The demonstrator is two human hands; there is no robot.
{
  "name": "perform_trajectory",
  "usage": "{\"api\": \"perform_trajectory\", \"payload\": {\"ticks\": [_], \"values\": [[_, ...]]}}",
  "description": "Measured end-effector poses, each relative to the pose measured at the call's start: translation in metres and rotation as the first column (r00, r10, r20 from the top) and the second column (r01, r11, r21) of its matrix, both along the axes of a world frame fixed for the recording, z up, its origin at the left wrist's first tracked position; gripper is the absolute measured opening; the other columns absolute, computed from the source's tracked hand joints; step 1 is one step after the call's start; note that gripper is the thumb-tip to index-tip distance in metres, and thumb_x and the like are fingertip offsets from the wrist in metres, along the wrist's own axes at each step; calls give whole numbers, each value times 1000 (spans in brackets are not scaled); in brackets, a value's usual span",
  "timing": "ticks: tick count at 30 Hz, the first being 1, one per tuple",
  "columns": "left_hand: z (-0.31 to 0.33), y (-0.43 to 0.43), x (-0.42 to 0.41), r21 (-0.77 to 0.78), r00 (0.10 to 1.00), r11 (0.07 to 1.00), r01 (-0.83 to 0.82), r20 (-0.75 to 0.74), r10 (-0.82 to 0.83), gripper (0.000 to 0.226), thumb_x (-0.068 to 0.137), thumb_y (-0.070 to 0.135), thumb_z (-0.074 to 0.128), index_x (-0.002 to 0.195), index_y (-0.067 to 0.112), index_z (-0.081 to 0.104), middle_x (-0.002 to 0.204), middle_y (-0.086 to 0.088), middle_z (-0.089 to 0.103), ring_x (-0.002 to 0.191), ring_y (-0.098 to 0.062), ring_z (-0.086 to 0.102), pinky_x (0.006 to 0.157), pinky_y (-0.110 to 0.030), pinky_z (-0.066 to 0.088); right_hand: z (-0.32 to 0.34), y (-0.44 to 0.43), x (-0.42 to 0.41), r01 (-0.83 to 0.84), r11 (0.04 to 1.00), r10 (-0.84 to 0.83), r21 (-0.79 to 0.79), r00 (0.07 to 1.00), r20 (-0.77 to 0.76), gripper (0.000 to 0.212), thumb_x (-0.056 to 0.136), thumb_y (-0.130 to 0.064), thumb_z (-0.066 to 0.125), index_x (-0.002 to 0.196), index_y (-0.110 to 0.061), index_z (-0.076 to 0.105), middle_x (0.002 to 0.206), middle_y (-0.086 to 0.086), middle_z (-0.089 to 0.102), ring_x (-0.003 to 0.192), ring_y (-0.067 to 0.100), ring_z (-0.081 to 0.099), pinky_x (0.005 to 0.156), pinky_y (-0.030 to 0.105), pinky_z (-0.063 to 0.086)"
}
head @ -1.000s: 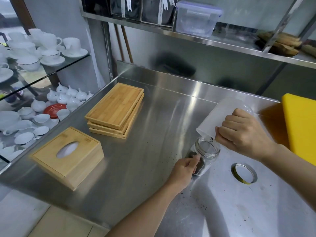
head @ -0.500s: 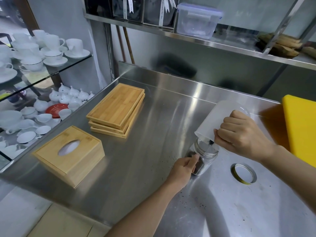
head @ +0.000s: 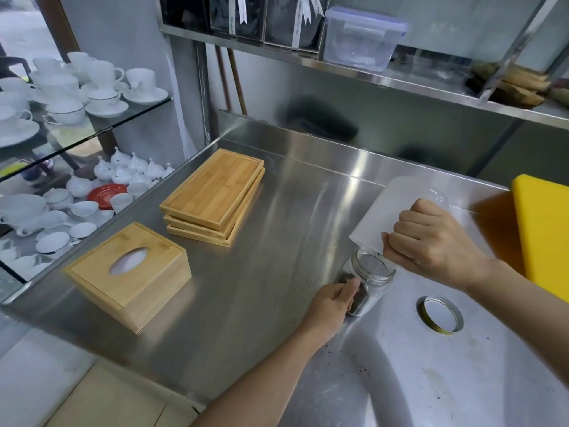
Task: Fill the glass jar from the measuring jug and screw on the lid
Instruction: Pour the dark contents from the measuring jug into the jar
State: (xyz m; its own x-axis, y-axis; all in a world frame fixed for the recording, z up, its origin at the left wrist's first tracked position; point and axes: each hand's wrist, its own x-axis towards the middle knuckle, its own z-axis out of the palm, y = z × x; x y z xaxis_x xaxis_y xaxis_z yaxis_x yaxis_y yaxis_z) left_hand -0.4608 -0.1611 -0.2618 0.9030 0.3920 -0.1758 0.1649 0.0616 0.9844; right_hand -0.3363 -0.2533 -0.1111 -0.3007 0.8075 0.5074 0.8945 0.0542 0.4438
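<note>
A small glass jar stands open on the steel counter, with dark loose matter in its lower part. My left hand grips the jar's left side near the base. My right hand holds a frosted white measuring jug tipped steeply, its rim right over the jar's mouth. The jar's round metal lid lies flat on the counter to the right of the jar, apart from both hands.
A stack of bamboo trays and a bamboo tissue box sit on the counter's left half. A yellow board stands at the right edge. Dark specks are scattered around the jar. Glass shelves of white crockery flank the left side.
The jug has tipped slightly further and stays over the jar's mouth. Both hands keep their grips; the view has shifted a little.
</note>
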Motion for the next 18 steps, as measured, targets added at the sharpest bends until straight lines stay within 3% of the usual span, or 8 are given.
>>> {"api": "perform_trajectory", "payload": {"ticks": [6, 15, 18], "values": [[-4, 0, 3, 7, 999, 999, -34, -15, 34, 54, 89, 52, 47, 46, 24, 33, 38, 11, 32, 43, -6, 26, 52, -25, 21, -3, 0, 0, -7, 1000, 7, -3, 1000, 2, 43, 91, -9, 50, 49, -1, 57, 46, 12, 48, 41, 27, 45, 47, 35, 44], [-2, 1, 1, 30, 1000, 1000, -10, -10, 11, 53, 90, 52, 45, 49, 22, 30, 40, 10, 30, 44, -6, 26, 50, -22, 21, -4, -3, 1, -15, 1000, 15, 6, 1000, 22, 45, 93, -10, 48, 51, -1, 59, 46, 11, 50, 41, 26, 47, 49, 34, 45], [-4, 1, 1, 20, 1000, 1000, -11, 0, 11, 54, 90, 52, 45, 47, 24, 30, 41, 10, 29, 45, -7, 26, 51, -25, 21, -4, -5, -2, -13, 1000, 13, -2, 998, 62, 40, 92, -8, 51, 53, -2, 59, 48, 11, 50, 43, 26, 46, 55, 34, 38]]}}
